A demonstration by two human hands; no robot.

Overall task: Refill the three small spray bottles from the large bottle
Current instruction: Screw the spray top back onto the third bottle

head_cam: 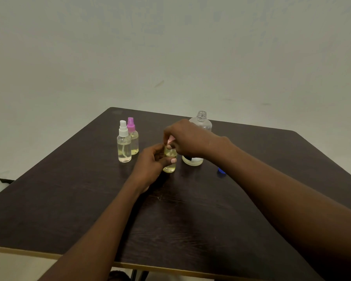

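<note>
Hands [166, 151] hide the third bottle's [169, 168] top, perhaps pink.

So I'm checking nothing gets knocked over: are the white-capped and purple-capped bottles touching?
Cannot tell. In the head view the white-capped bottle overlaps the purple-capped bottle behind it, so any gap between them is hidden.
</note>
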